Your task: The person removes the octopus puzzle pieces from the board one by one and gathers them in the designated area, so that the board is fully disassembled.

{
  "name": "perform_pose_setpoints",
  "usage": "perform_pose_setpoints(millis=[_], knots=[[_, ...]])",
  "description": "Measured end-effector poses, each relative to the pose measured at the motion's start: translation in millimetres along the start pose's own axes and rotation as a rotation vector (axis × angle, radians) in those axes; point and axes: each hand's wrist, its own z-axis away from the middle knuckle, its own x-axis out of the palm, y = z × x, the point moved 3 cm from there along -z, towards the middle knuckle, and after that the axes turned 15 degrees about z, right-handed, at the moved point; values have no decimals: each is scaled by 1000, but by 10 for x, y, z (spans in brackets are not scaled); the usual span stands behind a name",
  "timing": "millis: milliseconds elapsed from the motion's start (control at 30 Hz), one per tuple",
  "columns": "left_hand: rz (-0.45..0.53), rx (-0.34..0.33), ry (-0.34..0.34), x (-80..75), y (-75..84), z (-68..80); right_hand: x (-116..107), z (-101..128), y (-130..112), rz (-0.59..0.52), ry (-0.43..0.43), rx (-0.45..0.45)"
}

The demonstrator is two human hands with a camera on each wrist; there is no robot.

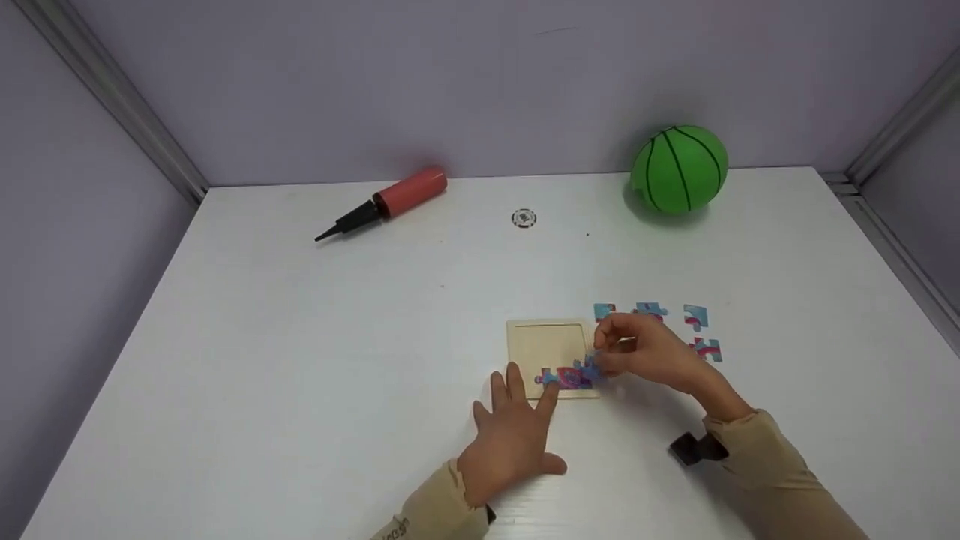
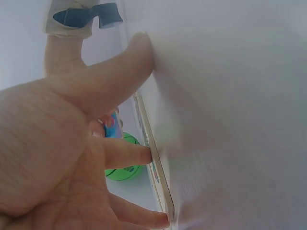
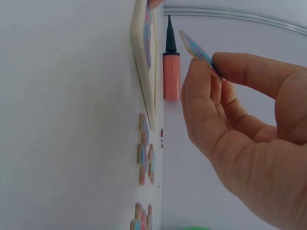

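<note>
Above tray (image 1: 547,346), puzzle piece (image 3: 199,51) tilted, pinched

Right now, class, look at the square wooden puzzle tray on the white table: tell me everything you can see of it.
The square wooden puzzle tray is pale, thin and flat, with a raised rim round a shallow recess. It lies flat on the white table. Most of the recess is bare; a few blue and pink puzzle pieces sit along its near edge. The left hand rests with straight fingers at its near left corner. The right hand pinches one more piece just above its right side.
</note>
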Motion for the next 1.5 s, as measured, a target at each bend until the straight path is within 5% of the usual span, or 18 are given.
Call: perform_pose_setpoints(millis=[400, 900, 1367, 1500], knots=[[11, -12, 0, -10, -22, 28, -73, 218, 135, 99, -95, -5], [14, 11, 8, 12, -42, 38, -55, 238, 166, 292, -82, -27], [42, 9, -12, 4, -24, 56, -41, 247, 194, 312, -104, 38], [62, 21, -7, 5, -11, 49, -71, 238, 198, 317, -99, -9]])
